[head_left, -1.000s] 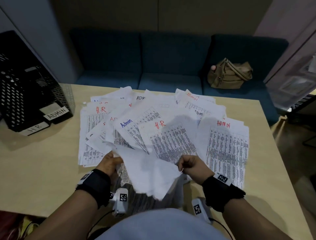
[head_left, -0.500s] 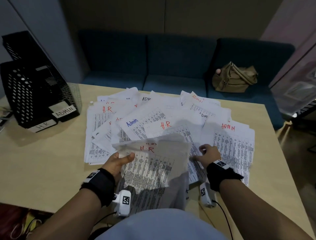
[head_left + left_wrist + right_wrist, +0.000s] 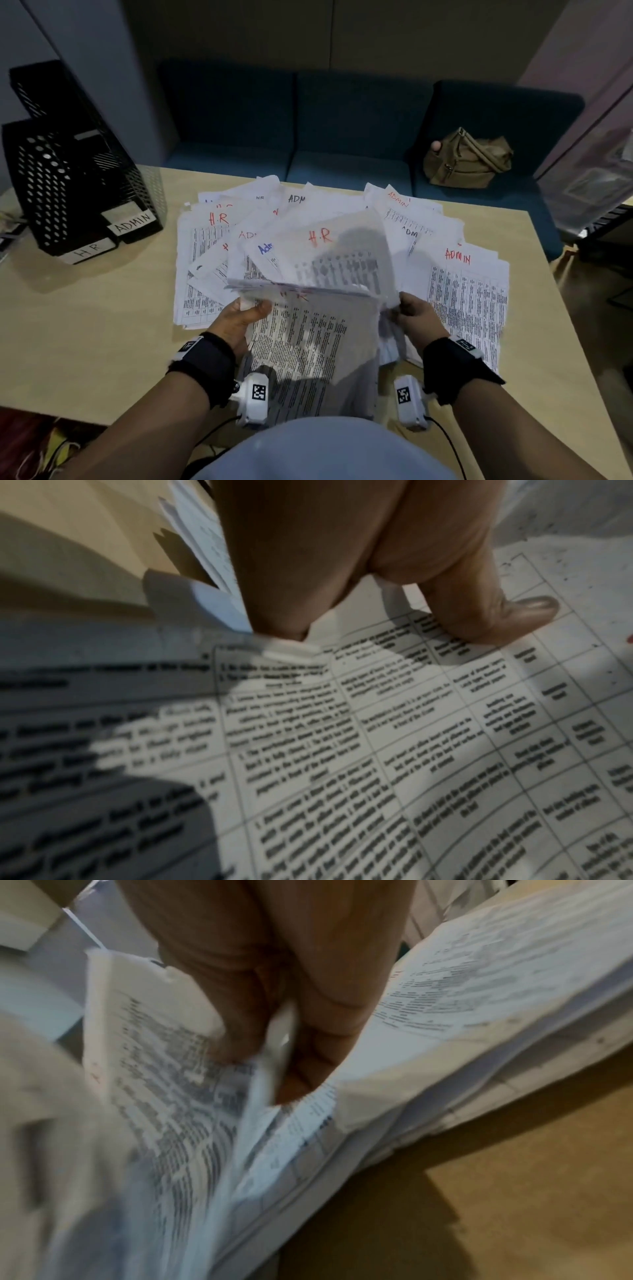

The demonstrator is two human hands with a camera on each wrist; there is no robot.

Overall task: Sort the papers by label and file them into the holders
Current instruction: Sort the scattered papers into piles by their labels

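Note:
Printed papers (image 3: 469, 291) marked HR or ADMIN by hand lie fanned over the table. My left hand (image 3: 246, 311) grips a stack of HR papers (image 3: 308, 346) near the front edge, and its thumb (image 3: 527, 615) presses on the top sheet. My right hand (image 3: 404, 306) pinches the near right corner of an HR sheet (image 3: 329, 253), lifted and curled above the fan; its fingers (image 3: 308, 1047) close on the paper's edge (image 3: 267, 1085). At the far left stand black mesh holders labelled HR (image 3: 90, 251) and ADMIN (image 3: 132, 222).
A dark blue sofa (image 3: 342, 137) runs behind the table with a tan bag (image 3: 466, 161) on it. Bare tabletop (image 3: 85, 325) lies between the holders and the papers. The table's right edge (image 3: 565, 308) is close to the fan.
My right hand has taken the HR sheet from the fan and lifted it toward me. The left hand still grips its stack in about the same place.

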